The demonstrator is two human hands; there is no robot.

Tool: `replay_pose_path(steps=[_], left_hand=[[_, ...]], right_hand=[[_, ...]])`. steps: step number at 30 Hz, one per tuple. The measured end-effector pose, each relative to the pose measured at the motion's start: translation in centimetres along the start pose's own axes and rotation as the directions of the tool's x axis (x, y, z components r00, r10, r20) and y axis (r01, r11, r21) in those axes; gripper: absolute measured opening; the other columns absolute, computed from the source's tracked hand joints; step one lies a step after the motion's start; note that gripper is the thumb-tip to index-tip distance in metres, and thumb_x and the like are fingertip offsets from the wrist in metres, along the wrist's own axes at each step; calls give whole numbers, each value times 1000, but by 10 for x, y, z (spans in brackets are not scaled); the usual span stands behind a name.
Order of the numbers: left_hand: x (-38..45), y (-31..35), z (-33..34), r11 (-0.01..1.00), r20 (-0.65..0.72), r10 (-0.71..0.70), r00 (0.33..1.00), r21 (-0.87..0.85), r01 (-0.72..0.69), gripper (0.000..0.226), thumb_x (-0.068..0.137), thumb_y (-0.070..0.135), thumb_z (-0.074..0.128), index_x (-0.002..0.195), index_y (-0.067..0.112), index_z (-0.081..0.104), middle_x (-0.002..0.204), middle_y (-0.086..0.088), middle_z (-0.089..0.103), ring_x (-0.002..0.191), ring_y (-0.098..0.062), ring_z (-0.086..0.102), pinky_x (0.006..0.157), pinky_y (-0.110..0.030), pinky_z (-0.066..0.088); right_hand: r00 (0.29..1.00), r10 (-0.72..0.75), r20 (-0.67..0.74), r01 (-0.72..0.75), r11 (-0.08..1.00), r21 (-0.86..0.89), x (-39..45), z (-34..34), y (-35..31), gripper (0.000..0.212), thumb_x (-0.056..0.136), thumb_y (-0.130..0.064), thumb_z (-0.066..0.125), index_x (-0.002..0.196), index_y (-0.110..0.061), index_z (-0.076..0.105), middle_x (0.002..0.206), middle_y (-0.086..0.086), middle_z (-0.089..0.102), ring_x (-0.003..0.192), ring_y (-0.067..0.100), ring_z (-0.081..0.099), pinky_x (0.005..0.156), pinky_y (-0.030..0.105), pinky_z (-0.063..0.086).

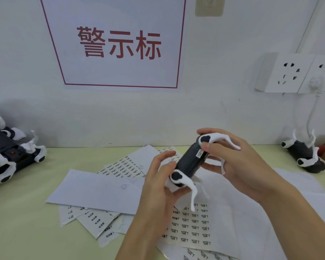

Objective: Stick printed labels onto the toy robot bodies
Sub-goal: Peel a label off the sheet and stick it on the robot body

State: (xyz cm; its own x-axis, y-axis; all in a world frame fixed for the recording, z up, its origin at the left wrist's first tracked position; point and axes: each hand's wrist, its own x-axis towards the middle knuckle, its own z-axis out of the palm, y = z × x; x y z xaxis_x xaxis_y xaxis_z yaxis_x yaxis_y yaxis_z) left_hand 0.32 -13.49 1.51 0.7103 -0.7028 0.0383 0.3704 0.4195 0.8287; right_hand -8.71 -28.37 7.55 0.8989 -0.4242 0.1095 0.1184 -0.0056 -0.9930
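Both hands share the grip on one toy body (190, 162), held up off the worktop (26, 212): the left hand (158, 186) curls round its near, lower end by the white-and-black leg joint, and the right hand (238, 162) wraps the far, upper end, thumb lying across the dark flank. Its long axis runs on a slant, from the near-left end in the left hand up and away to the far-right end in the right. A small label (199, 153) sits on the dark flank just beside the right thumb tip, so the right hand is the nearer one to press it flat, as I judge it, while the left steadies the other end. Whether the label is fully stuck down cannot be told. Below the grip, nearer the person, lies a label sheet (195, 228) with rows of printed stickers; more sheets (94, 218) lie to the left of it. Well off to the left of the grip are other toys (9, 158), and well to the right one toy (306, 156) by the wall.
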Motion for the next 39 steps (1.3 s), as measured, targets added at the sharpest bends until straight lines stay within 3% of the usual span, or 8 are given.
replay_pose_path(steps=[5, 9, 13, 18, 27, 32, 35, 39], left_hand=[[-1, 2, 5, 995, -206, 26, 978, -93, -45, 50, 80, 44, 76, 116, 16, 56, 113, -22, 67, 88, -30, 67, 79, -47, 57], [-3, 5, 5, 982, -256, 137, 957, -93, -165, 58, 80, 35, 75, 126, 9, 54, 107, -12, 73, 89, -26, 71, 73, -35, 60], [-4, 7, 3, 976, -275, 143, 951, -123, -182, 60, 80, 31, 78, 127, 0, 59, 121, -20, 68, 109, -35, 68, 84, -39, 60], [-5, 7, 2, 957, -278, 143, 950, -206, -205, 48, 77, 19, 80, 118, 0, 63, 118, -20, 68, 104, -31, 70, 77, -34, 60], [-3, 6, 0, 951, -179, 169, 969, -228, -208, 57, 74, 12, 71, 128, 0, 58, 119, -13, 68, 110, -29, 69, 96, -45, 56], [-4, 6, 0, 964, -190, 180, 965, -161, -211, 54, 77, 22, 72, 127, 3, 60, 121, -14, 69, 106, -24, 70, 96, -45, 57], [-4, 6, 0, 966, -181, 192, 965, -138, -218, 51, 76, 34, 74, 121, 10, 68, 111, -9, 72, 100, -22, 70, 84, -35, 59], [-2, 7, 1, 971, -132, 204, 970, -99, -218, 45, 78, 36, 78, 117, 13, 73, 107, -8, 73, 95, -21, 69, 84, -33, 58]], right_hand=[[995, -68, -75, 76, 992, 102, 4, 17, 10, 39, 73, -31, 75, 111, -27, 70, 108, 8, 66, 96, 16, 69, 82, 26, 56], [983, -108, -152, 115, 992, 42, 6, 30, 19, 33, 80, -35, 77, 112, -33, 66, 105, -6, 68, 97, 11, 68, 85, 30, 53], [987, -122, -103, 127, 991, 39, 5, 28, 19, 33, 81, -33, 70, 113, -36, 65, 109, -2, 67, 102, 13, 67, 88, 35, 53], [996, -89, -29, 92, 989, 118, 3, 10, 11, 29, 82, -30, 60, 109, -23, 69, 113, 6, 69, 102, 20, 64, 90, 40, 53], [994, -109, 27, 104, 985, 140, 2, -5, 13, 30, 77, -12, 62, 105, -15, 69, 119, 18, 65, 98, 24, 64, 91, 43, 49], [994, -107, 8, 106, 991, 83, 3, -6, 14, 30, 79, -19, 63, 107, -20, 73, 117, 14, 68, 98, 24, 68, 81, 35, 58], [997, -76, -32, 78, 994, 81, 3, -7, 14, 27, 82, -26, 65, 106, -17, 74, 111, 12, 71, 98, 33, 71, 72, 33, 58], [996, -2, -88, 15, 990, 143, 2, -10, 16, 36, 81, -34, 64, 106, -9, 71, 109, 15, 71, 92, 43, 72, 66, 34, 58]])
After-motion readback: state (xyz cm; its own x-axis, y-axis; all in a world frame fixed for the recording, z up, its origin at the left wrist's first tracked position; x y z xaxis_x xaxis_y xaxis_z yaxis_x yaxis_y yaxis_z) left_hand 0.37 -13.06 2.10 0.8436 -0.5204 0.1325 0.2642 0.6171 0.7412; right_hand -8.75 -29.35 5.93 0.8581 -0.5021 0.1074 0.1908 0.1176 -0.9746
